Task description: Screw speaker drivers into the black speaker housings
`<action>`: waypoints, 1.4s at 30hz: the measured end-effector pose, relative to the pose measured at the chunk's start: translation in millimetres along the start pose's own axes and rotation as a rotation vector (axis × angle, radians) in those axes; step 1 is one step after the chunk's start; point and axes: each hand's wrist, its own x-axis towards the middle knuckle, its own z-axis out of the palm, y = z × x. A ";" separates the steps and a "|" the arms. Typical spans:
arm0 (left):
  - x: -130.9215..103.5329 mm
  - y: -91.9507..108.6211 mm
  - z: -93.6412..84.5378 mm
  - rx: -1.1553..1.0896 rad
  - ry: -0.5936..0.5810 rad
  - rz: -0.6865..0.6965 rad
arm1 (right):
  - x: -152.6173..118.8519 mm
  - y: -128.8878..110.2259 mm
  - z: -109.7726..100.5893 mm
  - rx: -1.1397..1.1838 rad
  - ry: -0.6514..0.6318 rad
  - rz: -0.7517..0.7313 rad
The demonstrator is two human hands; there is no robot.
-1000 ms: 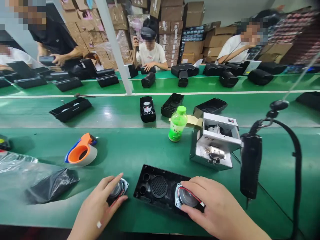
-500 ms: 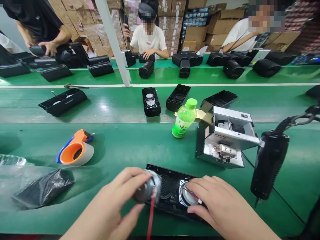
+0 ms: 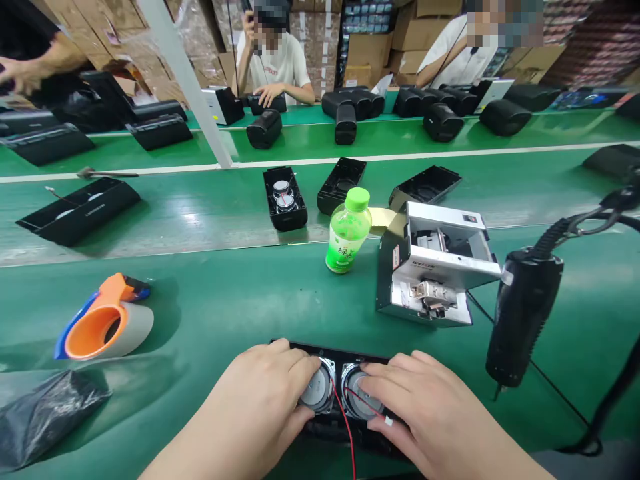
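Observation:
A black speaker housing (image 3: 323, 427) lies on the green bench in front of me, its inside facing up. Two round speaker drivers with metal frames sit in it side by side. My left hand (image 3: 263, 400) grips the left driver (image 3: 319, 390) by its edges, fingers at the far side and thumb at the near side. Around the right driver (image 3: 354, 385), my right hand (image 3: 425, 407) is closed in the same way. Red wires run from both drivers; the left one's trails toward me, and the right one's ends in a white plug near my thumb. My hands hide the housing's ends.
A green-capped bottle (image 3: 349, 230) and a metal machine (image 3: 435, 267) stand beyond the housing. A black electric screwdriver (image 3: 525, 317) hangs at right. An orange tape dispenser (image 3: 107, 320) and black plastic bag (image 3: 47, 417) lie left. Open housings (image 3: 285, 200) rest on the conveyor; co-workers sit beyond.
My left hand has brought the left driver down into the housing, beside the other one. My right hand stays on the right driver. The view has shifted, so the background appears farther left.

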 end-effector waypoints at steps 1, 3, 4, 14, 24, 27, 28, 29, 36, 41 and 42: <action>1.8 0.5 -0.9 0.008 -0.030 -0.008 | -0.7 0.0 1.5 0.010 -0.014 0.019; 5.3 1.1 -3.2 0.033 -0.098 -0.031 | -2.4 -0.2 5.3 0.020 -0.041 0.065; 6.8 0.9 -4.5 0.048 -0.129 -0.042 | -3.3 -0.2 7.2 0.022 -0.054 0.086; 14.1 -6.8 -3.5 0.048 -0.187 -0.083 | -7.5 2.4 11.1 0.079 -0.044 0.103; 11.0 -11.0 0.7 0.051 -0.146 -0.064 | -4.8 4.8 9.1 0.101 -0.082 0.121; 9.4 -13.7 2.2 0.031 -0.132 -0.063 | -4.9 5.5 9.4 0.104 -0.081 0.118; 9.0 -14.4 2.8 0.026 -0.124 -0.060 | -4.6 5.7 9.4 0.105 -0.083 0.121; 8.7 -14.9 3.3 0.023 -0.113 -0.057 | -4.2 5.9 9.4 0.108 -0.088 0.125; 8.9 -16.2 7.0 -0.002 -0.053 -0.032 | -2.9 5.2 5.5 0.123 -0.097 0.142; 7.9 -15.7 6.8 -0.013 -0.037 -0.019 | -2.3 2.2 2.3 0.143 -0.081 0.143; 8.0 -15.2 6.3 -0.012 -0.040 -0.021 | -2.0 1.8 1.9 0.148 -0.078 0.145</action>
